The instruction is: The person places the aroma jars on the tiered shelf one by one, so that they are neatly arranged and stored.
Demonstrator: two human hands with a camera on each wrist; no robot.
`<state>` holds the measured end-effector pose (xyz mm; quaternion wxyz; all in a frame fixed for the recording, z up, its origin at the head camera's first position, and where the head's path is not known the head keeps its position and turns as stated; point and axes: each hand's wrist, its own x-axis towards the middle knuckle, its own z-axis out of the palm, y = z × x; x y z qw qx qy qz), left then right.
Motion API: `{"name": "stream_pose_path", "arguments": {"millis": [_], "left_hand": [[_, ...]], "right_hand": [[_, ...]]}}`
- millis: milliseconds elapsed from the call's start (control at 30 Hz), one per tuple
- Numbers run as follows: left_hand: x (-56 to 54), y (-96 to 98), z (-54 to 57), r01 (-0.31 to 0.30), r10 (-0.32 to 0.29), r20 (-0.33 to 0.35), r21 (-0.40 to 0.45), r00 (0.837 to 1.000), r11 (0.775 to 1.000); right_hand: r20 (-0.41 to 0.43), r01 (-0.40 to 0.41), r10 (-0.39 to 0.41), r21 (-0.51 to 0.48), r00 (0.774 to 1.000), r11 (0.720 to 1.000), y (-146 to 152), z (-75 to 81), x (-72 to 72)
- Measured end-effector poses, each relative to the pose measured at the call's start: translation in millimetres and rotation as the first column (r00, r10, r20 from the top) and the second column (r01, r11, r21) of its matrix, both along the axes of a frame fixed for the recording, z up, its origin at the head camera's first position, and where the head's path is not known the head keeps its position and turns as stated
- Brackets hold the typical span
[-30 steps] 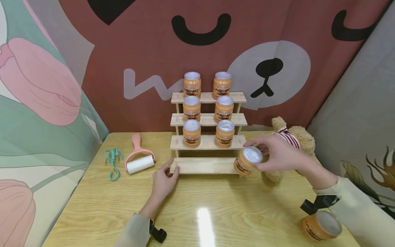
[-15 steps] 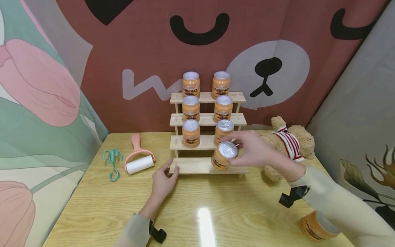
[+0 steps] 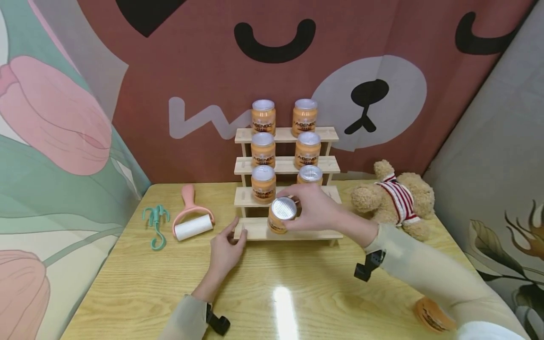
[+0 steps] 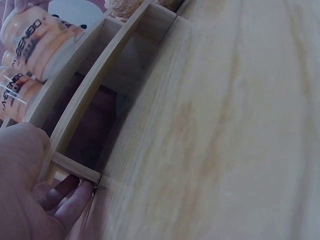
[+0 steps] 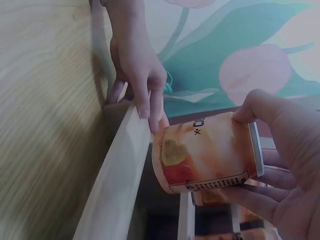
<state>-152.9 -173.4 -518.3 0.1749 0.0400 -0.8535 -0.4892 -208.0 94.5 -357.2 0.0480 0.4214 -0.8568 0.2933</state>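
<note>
An orange jar [image 3: 278, 222] with a silver lid is held by my right hand [image 3: 312, 208], thumb and fingers around its upper part. It is over the left half of the lowest step of a tiered wooden display rack [image 3: 250, 230]. In the right wrist view the jar [image 5: 205, 155] looks tilted; I cannot tell whether its base touches the step. My left hand [image 3: 225, 250] grips the left end of that step, and in the left wrist view the fingers [image 4: 75, 202] curl around the end piece. Matching jars [image 3: 263, 184] stand in pairs on the three upper steps.
Another orange jar [image 3: 433, 314] is at the table's front right, partly hidden by my right sleeve. A teddy bear [image 3: 395, 196] lies right of the rack. Left of it are a pink-handled lint roller [image 3: 193, 226] and a green claw-shaped hook [image 3: 157, 222].
My right hand has carried the jar leftward, from the right end of the lowest step to its left half. My left hand stays at the rack's left end.
</note>
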Motion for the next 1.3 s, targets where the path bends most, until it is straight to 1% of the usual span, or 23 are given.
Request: {"name": "stream_pose_path", "arguments": {"millis": [267, 467, 633, 933, 1100, 1300], "left_hand": [[0.9, 0.6, -0.3, 0.006, -0.006, 0.008, 0.006, 1.000, 1.000], [0.6, -0.1, -1.2, 0.004, -0.004, 0.005, 0.007, 1.000, 1.000], [0.7, -0.6, -1.1, 0.007, -0.007, 0.002, 0.006, 1.000, 1.000], [0.5, -0.3, 0.6, 0.003, -0.003, -0.004, -0.009, 1.000, 1.000], [1.0, 0.0, 0.4, 0.009, -0.009, -0.003, -0.004, 1.000, 1.000], [0.5, -0.6, -0.4, 0.015, -0.015, -0.005, 0.000, 1.000, 1.000]], "right_hand": [[0.013, 0.016, -0.016, 0.017, 1.000, 1.000, -20.6, -7.9, -1.1], [0.022, 0.033, -0.033, -0.001, 0.999, 0.999, -29.2, -13.2, -1.8], [0.055, 0.038, -0.037, -0.016, 0.998, 0.999, -33.4, -18.8, -4.5], [0.082, 0.057, -0.054, -0.026, 0.995, 0.998, -37.5, -24.6, -8.0], [0.085, 0.075, -0.072, -0.031, 0.994, 0.997, -40.0, -29.9, -7.4], [0.116, 0.109, -0.103, -0.054, 0.988, 0.993, -42.8, -38.3, -5.2]]}}
